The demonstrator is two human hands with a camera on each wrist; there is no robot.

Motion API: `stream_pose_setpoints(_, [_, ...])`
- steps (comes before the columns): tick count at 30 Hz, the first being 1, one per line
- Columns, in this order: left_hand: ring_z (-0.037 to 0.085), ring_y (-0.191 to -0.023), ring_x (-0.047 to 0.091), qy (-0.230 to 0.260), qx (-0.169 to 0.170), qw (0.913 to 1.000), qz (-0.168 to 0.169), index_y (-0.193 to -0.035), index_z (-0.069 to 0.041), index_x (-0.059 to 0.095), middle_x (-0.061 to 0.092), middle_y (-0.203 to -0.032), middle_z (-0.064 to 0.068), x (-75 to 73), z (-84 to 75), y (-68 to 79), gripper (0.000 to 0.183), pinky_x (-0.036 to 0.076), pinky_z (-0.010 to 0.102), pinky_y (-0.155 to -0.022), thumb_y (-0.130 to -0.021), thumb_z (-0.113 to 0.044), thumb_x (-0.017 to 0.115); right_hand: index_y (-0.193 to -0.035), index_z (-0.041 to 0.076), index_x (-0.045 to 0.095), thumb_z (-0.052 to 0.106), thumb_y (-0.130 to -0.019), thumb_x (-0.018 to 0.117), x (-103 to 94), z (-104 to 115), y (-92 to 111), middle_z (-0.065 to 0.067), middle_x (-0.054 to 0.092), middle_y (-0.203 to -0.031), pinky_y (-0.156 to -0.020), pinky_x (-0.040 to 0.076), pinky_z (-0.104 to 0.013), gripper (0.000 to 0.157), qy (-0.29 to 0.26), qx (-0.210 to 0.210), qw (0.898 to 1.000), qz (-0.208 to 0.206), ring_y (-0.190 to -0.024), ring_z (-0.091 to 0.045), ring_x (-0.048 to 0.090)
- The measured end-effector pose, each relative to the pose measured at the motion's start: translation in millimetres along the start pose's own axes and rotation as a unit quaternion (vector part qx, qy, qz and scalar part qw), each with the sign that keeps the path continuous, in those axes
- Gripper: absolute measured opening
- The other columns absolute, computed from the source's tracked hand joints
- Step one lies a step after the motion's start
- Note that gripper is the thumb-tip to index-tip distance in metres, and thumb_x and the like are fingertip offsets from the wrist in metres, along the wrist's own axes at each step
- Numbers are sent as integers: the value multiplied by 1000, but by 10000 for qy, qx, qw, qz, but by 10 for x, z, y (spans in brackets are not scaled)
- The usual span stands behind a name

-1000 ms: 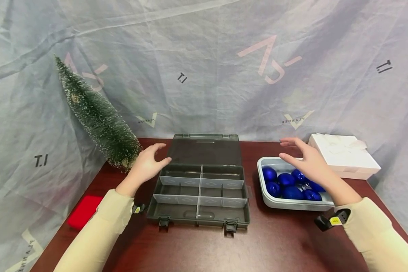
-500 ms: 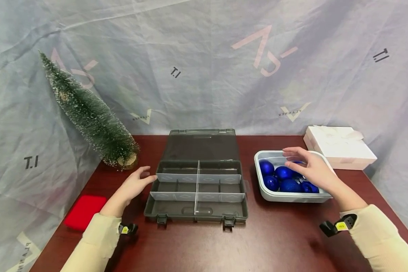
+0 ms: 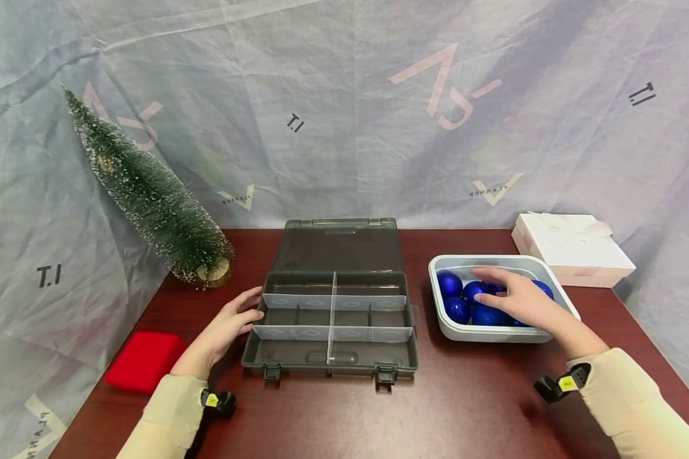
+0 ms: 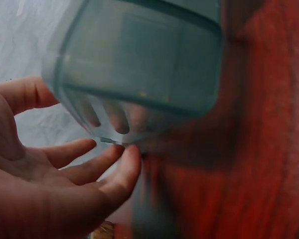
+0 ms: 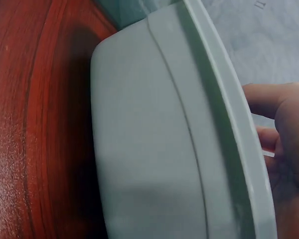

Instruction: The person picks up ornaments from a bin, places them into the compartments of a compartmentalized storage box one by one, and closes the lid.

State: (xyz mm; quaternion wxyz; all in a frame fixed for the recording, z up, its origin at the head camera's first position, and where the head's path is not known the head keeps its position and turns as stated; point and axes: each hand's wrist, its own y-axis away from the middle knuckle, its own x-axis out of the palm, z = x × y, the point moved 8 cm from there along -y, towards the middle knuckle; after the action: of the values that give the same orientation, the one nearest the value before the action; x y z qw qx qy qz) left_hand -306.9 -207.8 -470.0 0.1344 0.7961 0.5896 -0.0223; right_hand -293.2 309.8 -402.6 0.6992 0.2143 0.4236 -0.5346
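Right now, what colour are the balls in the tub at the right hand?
The balls are deep blue; the head view shows them best.

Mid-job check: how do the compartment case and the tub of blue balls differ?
The compartment case is dark and see-through; the tub is pale and opaque. Dividers split the case into sections; the tub shows no dividers. The tub holds blue balls; none show in the case. Both sit open on the table.
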Motion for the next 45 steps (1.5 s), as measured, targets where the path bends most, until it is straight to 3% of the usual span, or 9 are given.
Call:
stream_pose_setpoints(4, [38,-132,45,237,131,9996,71,-161,-2,24,29,-160,27,1,41,4,69,47,34,-95,-97,-3,51,-139,0,60,25,-94,75,37,-51,-13,-25,62,-133,-100,39,-59,54,205,1,9998,65,-125,-44,56])
stream_pose_setpoints(8, [34,-125,51,429,215,9988,127,-161,-2,23,29,-159,28,-4,54,14,70,51,30,-87,-96,3,48,-133,2,65,23,-92,76,52,-64,-33,-25,66,-127,-98,42,-61,47,400,-11,9992,77,-120,-44,59])
stream_pose_setpoints(17, [28,-118,51,476,191,9985,177,-161,0,24,29,-158,30,-18,60,0,69,51,30,-86,-96,6,46,-124,0,69,16,-87,80,124,-51,-106,-25,69,-116,-93,46,-61,42,899,-32,9958,181,-109,-44,64])
stream_pose_setpoints(22, [28,-117,47,336,144,9991,229,-161,-2,24,26,-160,29,-19,69,-36,69,46,31,-87,-96,3,47,-122,-1,69,13,-83,81,118,-48,-128,-27,69,-115,-94,44,-63,43,956,55,9954,70,-110,-48,62])
stream_pose_setpoints(31, [21,-99,51,344,176,9989,259,-161,-3,25,25,-160,28,-36,67,-82,69,43,33,-88,-96,2,48,-120,-1,70,10,-82,82,59,-31,-84,-26,69,-115,-94,44,-63,41,910,111,9956,-190,-109,-47,63])
stream_pose_setpoints(45, [29,-110,47,417,206,9983,342,-162,-6,24,25,-161,25,-94,93,-97,69,44,37,-90,-99,2,47,-116,1,73,13,-81,85,-152,27,-44,-24,71,-111,-87,48,-60,39,896,4,9935,-707,-101,-43,66])
